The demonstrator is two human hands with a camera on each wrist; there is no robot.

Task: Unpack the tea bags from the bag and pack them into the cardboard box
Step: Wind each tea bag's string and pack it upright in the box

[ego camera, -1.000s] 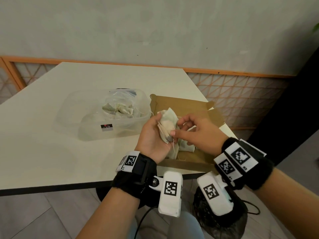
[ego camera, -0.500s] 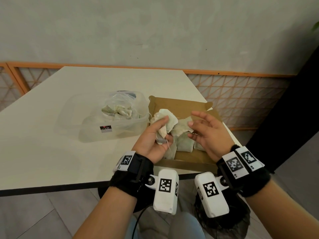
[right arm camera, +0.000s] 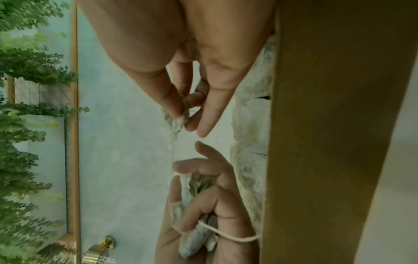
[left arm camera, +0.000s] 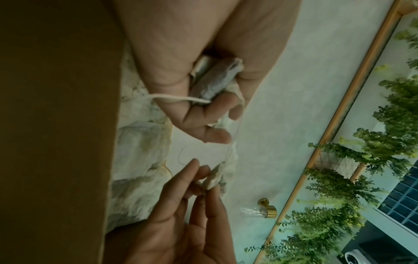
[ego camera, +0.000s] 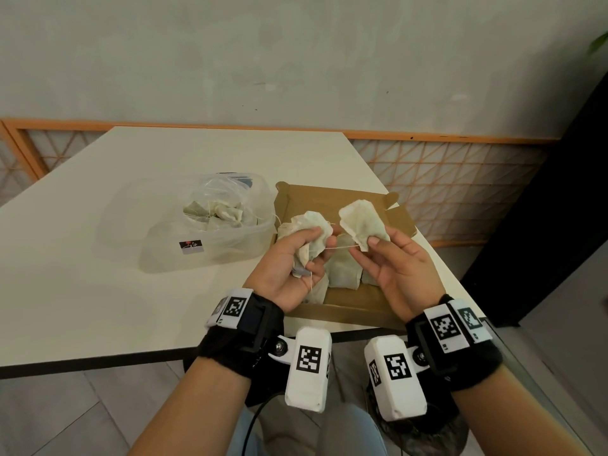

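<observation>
Over the open cardboard box (ego camera: 329, 200) my left hand (ego camera: 314, 246) grips a crumpled bunch of tea bags (ego camera: 312, 225). My right hand (ego camera: 370, 246) pinches a single tea bag (ego camera: 362, 223) by its lower corner, held up to the right of the bunch. A thin string (ego camera: 340, 247) runs taut between the two. Several tea bags (ego camera: 342, 273) lie inside the box under my hands. The left wrist view shows the bunch (left arm camera: 214, 80) in my curled fingers. In the right wrist view my thumb and fingers pinch the single bag (right arm camera: 177, 118).
A clear plastic bag (ego camera: 220, 209) with more tea bags sits in a clear plastic tub (ego camera: 204, 255) left of the box. The white table (ego camera: 98, 258) ends just before my wrists. An orange lattice rail (ego camera: 444, 179) runs behind and to the right.
My right hand, open over the box half a second ago, now pinches one tea bag drawn away to the right of the bunch. My left hand still holds the bunch.
</observation>
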